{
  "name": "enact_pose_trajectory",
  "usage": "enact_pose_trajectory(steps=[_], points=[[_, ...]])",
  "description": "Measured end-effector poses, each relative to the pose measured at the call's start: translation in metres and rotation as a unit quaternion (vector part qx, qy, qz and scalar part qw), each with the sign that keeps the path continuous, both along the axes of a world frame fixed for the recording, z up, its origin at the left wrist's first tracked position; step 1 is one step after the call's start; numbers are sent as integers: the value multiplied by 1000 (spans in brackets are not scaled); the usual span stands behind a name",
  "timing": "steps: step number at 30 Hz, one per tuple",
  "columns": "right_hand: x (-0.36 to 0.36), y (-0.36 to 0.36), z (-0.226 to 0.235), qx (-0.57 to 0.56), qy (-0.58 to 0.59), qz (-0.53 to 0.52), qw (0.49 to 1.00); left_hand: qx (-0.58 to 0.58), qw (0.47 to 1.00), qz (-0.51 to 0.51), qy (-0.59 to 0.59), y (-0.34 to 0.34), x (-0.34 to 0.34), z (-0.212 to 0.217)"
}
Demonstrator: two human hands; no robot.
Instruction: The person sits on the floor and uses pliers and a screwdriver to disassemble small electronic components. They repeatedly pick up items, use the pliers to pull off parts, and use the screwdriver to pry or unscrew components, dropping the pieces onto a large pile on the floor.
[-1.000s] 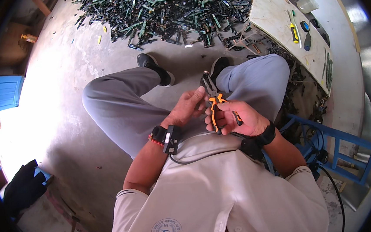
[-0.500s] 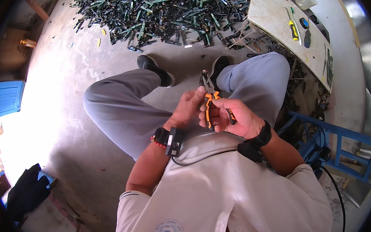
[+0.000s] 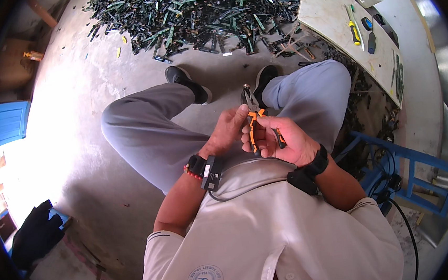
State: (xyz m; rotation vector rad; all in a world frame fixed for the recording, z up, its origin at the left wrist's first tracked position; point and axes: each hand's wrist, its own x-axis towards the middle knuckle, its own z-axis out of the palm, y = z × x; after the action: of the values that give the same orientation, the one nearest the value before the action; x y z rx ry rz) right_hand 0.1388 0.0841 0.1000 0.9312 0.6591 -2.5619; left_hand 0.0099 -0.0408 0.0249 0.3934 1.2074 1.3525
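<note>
Pliers with orange and black handles [image 3: 254, 133] are gripped in my right hand [image 3: 287, 140], whose fingers wrap around them over my lap. Their metal jaws [image 3: 253, 101] point away from me. My left hand [image 3: 227, 128] is closed just left of the jaws, thumb and fingers pinching a narrow dark piece [image 3: 243, 97]. A small coppery round tip [image 3: 246, 86] shows at the far end of the jaws; whether it belongs to the dark piece cannot be made out. The fingers of my left hand partly hide what they hold.
A large heap of dark and green narrow parts [image 3: 198, 15] covers the floor ahead. On a pale board [image 3: 324, 6] at the right lie a yellow-handled screwdriver [image 3: 354, 33], a dark-handled tool [image 3: 371, 43] and a tape roll [image 3: 367, 23]. A blue metal frame [image 3: 409, 159] stands near my right elbow.
Both hands and the pliers stay almost in place. The pliers' handle ends have shifted very slightly, and the whole view has moved a little.
</note>
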Motion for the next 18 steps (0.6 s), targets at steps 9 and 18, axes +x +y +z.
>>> enact_pose_trajectory(steps=[9,18], points=[[1,-1,5,-4,-27,-6,1000,7,1000,-6,10,0,2,0],[2,1,0,-9,-11,-7,1000,19,1000,-5,14,0,1,7]])
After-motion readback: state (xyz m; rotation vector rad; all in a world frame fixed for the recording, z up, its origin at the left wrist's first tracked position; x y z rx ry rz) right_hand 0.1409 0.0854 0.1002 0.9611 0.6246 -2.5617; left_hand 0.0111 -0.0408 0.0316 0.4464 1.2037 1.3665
